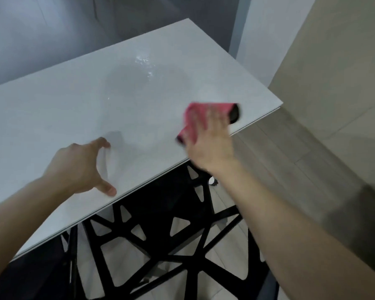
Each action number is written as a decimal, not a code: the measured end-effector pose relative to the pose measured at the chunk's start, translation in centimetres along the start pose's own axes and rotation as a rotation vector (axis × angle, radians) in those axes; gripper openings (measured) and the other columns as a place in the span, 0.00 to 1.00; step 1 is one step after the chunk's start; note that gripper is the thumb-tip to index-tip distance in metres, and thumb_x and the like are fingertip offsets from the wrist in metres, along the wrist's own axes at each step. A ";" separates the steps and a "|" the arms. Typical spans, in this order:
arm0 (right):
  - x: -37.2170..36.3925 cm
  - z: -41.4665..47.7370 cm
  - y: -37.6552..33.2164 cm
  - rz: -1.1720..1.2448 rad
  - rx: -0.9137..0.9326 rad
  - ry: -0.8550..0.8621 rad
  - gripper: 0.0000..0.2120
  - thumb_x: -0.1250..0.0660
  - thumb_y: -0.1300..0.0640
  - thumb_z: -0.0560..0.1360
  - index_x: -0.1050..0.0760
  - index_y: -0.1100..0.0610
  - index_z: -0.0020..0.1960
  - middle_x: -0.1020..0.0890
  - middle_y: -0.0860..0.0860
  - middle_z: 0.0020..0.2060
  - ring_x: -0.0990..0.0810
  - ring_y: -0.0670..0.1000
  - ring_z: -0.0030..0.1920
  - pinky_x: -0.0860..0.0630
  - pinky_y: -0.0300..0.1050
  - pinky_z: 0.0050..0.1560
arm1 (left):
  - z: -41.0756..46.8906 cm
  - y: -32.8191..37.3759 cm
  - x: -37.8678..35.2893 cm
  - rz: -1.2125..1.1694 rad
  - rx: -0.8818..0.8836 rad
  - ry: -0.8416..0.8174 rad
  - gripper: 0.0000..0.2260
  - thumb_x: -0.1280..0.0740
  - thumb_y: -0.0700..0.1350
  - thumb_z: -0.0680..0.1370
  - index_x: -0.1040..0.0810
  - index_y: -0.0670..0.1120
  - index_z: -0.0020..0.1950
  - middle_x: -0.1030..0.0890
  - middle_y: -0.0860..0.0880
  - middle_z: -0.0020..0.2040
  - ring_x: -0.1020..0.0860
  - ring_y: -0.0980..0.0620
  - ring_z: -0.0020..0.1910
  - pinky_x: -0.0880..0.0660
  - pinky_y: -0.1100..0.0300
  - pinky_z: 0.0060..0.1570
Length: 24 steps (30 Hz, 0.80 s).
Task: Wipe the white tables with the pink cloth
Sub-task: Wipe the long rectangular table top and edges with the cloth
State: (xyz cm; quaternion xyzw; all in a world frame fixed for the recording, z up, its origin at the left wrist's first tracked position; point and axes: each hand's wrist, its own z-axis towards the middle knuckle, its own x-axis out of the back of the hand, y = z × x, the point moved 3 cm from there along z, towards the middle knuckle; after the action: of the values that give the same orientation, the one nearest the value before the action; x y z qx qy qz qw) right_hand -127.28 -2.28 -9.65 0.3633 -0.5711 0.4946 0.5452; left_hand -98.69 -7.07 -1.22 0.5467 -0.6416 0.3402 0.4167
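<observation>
Reaching in from bottom right, the right hand (210, 137), blurred, presses straight fingers onto the pink cloth (195, 114) at the white desk (74, 109)'s right edge. Along the near edge, the left hand (78, 167) is spread open, thumb and fingertips touching the desk. Water droplets (143, 61) glisten toward the far edge.

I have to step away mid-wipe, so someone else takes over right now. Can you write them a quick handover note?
Left hand: open, fingertips braced on the white table near its front edge.
Right hand: flat on the pink cloth, pressing it to the table near the right corner; blurred.
Done: wiping underway; extent unclear.
Left: wet drops shine toward the far side; wipe them. Other tables: not in view.
</observation>
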 end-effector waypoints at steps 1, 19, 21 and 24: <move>-0.2 -1.6 -2.1 0.038 0.192 -0.034 0.33 0.51 0.36 0.86 0.40 0.50 0.87 0.41 0.64 0.85 0.46 0.64 0.86 0.54 0.64 0.85 | -0.2 0.1 0.1 0.003 -0.004 -0.007 0.59 0.12 0.65 0.49 0.33 0.61 0.77 0.22 0.51 0.40 0.23 0.46 0.41 0.26 0.53 0.43; 0.3 7.9 -2.0 -0.091 -0.053 -0.123 0.39 0.62 0.30 0.83 0.51 0.48 0.89 0.50 0.60 0.87 0.55 0.59 0.87 0.62 0.61 0.86 | -0.4 -0.6 0.4 0.064 -0.094 0.072 0.60 0.17 0.72 0.52 0.37 0.64 0.80 0.27 0.56 0.77 0.21 0.48 0.67 0.23 0.52 0.62; -0.8 5.7 -6.8 -0.077 0.107 -0.118 0.37 0.61 0.33 0.84 0.51 0.47 0.89 0.51 0.60 0.87 0.56 0.59 0.88 0.62 0.61 0.86 | -0.5 -0.7 0.4 0.064 -0.108 0.089 0.60 0.17 0.72 0.53 0.38 0.63 0.81 0.30 0.56 0.80 0.23 0.49 0.70 0.24 0.51 0.64; -0.5 0.0 -11.8 -0.010 0.692 -0.288 0.34 0.57 0.31 0.85 0.58 0.40 0.88 0.57 0.50 0.88 0.64 0.50 0.87 0.66 0.56 0.85 | -1.0 -1.0 0.7 0.081 -0.129 0.100 0.60 0.18 0.73 0.54 0.39 0.63 0.82 0.32 0.55 0.81 0.26 0.50 0.73 0.25 0.50 0.65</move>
State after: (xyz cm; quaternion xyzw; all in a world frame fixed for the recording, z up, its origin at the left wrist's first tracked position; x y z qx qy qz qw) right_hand -115.95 -5.27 -8.16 0.5945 -0.4392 0.5997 0.3066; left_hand -97.55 -6.64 -0.22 0.4747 -0.6623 0.3415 0.4685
